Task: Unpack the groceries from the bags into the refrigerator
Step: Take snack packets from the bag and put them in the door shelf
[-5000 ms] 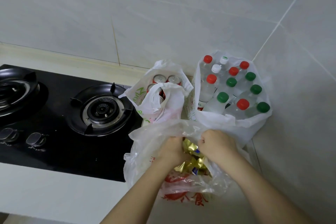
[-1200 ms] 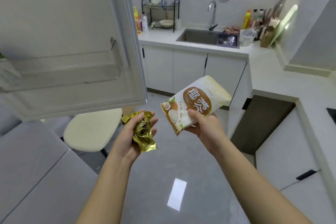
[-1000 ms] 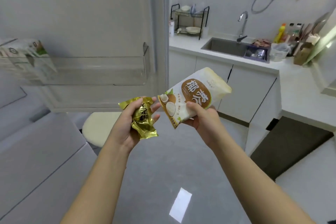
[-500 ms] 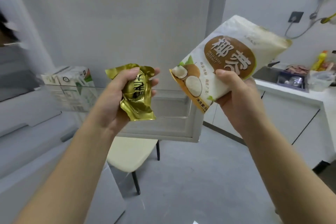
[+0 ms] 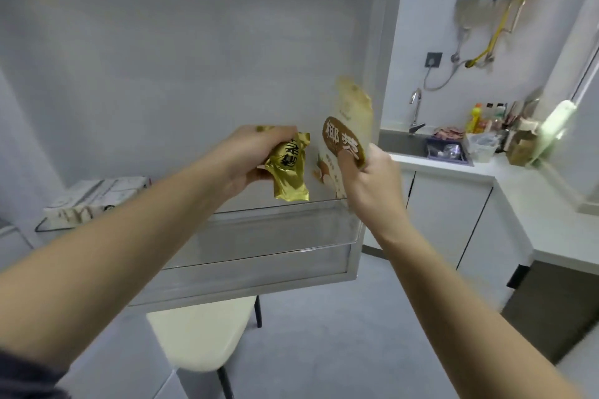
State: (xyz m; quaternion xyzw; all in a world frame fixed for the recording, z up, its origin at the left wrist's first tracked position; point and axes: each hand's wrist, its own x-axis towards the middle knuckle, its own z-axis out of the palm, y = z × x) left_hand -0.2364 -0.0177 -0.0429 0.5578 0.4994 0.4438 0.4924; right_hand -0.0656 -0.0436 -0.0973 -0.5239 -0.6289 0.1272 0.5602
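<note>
Both arms reach forward over a cream stool (image 5: 201, 337) toward the open fridge door (image 5: 194, 74). The step in hand looks like setting two snacks into the clear door shelf (image 5: 275, 227), whose right half lies bare just below the hands.

To do it well, lower each packet until its bottom edge passes behind the clear front rim before letting go; dropped from above, either could tip out over the rim to the floor. The gold packet (image 5: 288, 172) is small and crumpled, so it will likely slump and should lie flat or lean on the back wall. The white pouch (image 5: 348, 120) is taller and probably stands better on edge, tucked into the right corner. Placing one at a time would spare the hands from crowding each other. The cartons (image 5: 97, 197) sit at the shelf's far left, well apart.

The left hand (image 5: 252, 155) is palm down, its fingers curled over the top of the gold packet, which hangs just above the rim. The right hand (image 5: 372, 181) pinches the pouch at its lower part, thumb on the printed face, holding it upright and edge-on to the door, beside the gold packet. Beyond the door, a sink (image 5: 405, 141) is set in a white surface (image 5: 505, 172).
</note>
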